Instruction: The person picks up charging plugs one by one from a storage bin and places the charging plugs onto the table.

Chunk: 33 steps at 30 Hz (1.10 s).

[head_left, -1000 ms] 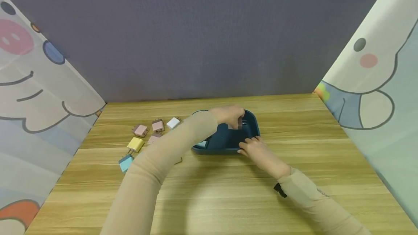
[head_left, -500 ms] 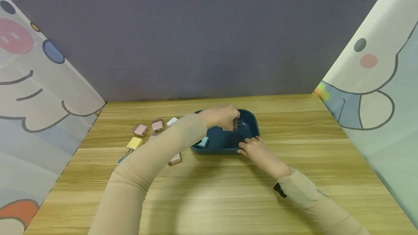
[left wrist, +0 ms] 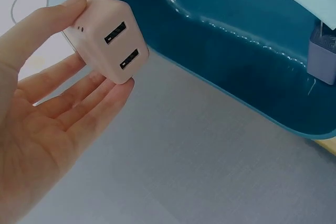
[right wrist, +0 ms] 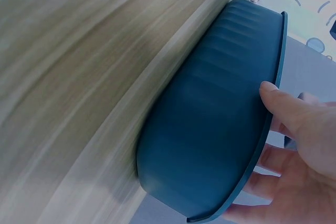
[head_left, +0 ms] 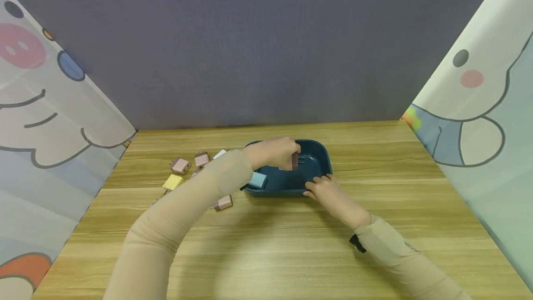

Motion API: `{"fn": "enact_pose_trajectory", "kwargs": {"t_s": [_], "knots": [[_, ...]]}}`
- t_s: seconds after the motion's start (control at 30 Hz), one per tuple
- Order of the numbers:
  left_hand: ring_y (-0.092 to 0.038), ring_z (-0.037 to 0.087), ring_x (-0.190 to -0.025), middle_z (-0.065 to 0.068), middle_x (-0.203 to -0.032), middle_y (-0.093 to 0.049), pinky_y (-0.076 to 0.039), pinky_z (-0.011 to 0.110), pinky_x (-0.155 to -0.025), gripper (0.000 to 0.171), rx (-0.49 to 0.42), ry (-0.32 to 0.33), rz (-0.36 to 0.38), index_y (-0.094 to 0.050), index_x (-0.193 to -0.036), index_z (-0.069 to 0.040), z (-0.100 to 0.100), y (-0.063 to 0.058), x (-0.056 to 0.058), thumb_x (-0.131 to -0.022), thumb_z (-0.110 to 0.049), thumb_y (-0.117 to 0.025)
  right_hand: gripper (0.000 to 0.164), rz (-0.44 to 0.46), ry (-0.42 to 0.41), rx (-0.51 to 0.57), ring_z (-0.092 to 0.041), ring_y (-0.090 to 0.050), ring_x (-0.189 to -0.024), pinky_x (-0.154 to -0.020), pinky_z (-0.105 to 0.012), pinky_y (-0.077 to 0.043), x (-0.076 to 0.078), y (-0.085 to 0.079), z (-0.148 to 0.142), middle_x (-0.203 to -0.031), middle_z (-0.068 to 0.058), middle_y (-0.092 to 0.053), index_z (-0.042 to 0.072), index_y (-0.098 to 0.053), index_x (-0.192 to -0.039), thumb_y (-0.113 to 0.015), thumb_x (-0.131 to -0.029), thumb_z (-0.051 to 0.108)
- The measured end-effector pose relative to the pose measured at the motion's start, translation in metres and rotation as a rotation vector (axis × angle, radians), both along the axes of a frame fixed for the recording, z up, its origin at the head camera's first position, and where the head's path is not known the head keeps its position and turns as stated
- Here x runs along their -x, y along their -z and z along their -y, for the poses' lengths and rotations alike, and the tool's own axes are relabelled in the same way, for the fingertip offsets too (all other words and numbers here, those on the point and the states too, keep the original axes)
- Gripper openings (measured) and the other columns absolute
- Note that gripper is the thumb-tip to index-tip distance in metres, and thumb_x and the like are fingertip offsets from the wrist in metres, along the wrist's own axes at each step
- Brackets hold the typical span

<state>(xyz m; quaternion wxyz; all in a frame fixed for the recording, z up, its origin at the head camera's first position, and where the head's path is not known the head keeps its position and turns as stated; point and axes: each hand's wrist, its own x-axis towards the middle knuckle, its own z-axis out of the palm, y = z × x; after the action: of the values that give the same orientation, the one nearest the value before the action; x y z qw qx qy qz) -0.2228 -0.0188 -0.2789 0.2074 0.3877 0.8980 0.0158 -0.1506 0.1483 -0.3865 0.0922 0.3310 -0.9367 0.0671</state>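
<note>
My left hand [head_left: 272, 152] is over the dark blue tray [head_left: 318, 168], pinching a pink charger plug [left wrist: 107, 38] between thumb and fingers. In the left wrist view, two USB slots face the camera and the prongs are hidden. My right hand [head_left: 331, 196] grips the tray's near right rim, its thumb on the outer wall in the right wrist view. Inside the tray, a light blue charger plug [head_left: 257, 180] lies at the near left. The left wrist view also shows a greyish-purple block [left wrist: 322, 59] at the tray's edge of view.
Left of the tray, loose charger plugs lie on the wooden table [head_left: 366, 152]: a yellow one [head_left: 172, 182], a white one [head_left: 219, 154], and several pink ones, including a pink plug [head_left: 224, 202] near the front. A grey panel [head_left: 266, 59] stands behind the table.
My left hand has moved left across the tray with the pink charger plug. More of the light blue plug and the front pink plug shows. My right hand stays on the rim.
</note>
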Motion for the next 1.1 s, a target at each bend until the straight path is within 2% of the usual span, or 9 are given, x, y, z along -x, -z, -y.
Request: {"fn": "enact_pose_trajectory", "kwargs": {"t_s": [0.17,0.37,0.53,0.87,1.1], "knots": [[-0.055,0.006,-0.062,-0.003,-0.088,-0.059,-0.045,0.019,-0.067,0.036,-0.023,0.001,-0.027,-0.052,-0.118,-0.004,0.006,-0.002,-0.003,-0.084,-0.014,-0.058,0.013,0.003,0.0,-0.004,-0.025,-0.056,-0.068,-0.077,-0.052,-0.044,0.0,0.0,0.0,-0.072,-0.003,-0.056,0.012,-0.058,-0.077,-0.062,-0.081,0.023],[-0.055,0.009,-0.081,0.001,-0.096,-0.059,-0.045,0.021,-0.071,0.04,-0.051,-0.011,-0.065,-0.051,-0.119,-0.003,0.019,-0.007,-0.008,-0.081,-0.012,-0.06,0.014,0.014,0.004,-0.013,-0.025,-0.056,-0.068,-0.077,-0.052,-0.044,0.0,-0.001,0.0,-0.07,-0.003,-0.055,0.012,-0.058,-0.076,-0.061,-0.082,0.024],[-0.054,0.015,-0.089,0.008,-0.104,-0.056,-0.045,0.024,-0.076,0.043,-0.078,-0.007,-0.108,-0.051,-0.12,-0.001,0.031,-0.008,-0.012,-0.08,-0.012,-0.061,0.013,0.017,0.009,-0.015,-0.025,-0.056,-0.07,-0.077,-0.053,-0.044,0.0,0.0,0.001,-0.072,-0.003,-0.057,0.012,-0.059,-0.077,-0.061,-0.082,0.024],[-0.054,0.02,-0.096,0.013,-0.116,-0.051,-0.046,0.028,-0.079,0.048,-0.092,-0.048,-0.121,-0.049,-0.124,-0.003,0.053,-0.013,-0.024,-0.08,-0.015,-0.064,0.014,0.016,0.003,-0.011,-0.026,-0.056,-0.07,-0.077,-0.052,-0.044,0.0,0.001,0.0,-0.072,-0.004,-0.057,0.011,-0.059,-0.077,-0.06,-0.083,0.024],[-0.054,0.021,-0.094,0.013,-0.113,-0.052,-0.046,0.03,-0.078,0.047,-0.119,-0.065,-0.135,-0.05,-0.123,-0.002,0.069,-0.015,-0.034,-0.079,-0.014,-0.064,0.013,0.016,0.004,0.004,-0.025,-0.056,-0.068,-0.078,-0.053,-0.043,0.0,0.001,0.001,-0.071,-0.003,-0.056,0.012,-0.059,-0.077,-0.061,-0.082,0.023]]}}
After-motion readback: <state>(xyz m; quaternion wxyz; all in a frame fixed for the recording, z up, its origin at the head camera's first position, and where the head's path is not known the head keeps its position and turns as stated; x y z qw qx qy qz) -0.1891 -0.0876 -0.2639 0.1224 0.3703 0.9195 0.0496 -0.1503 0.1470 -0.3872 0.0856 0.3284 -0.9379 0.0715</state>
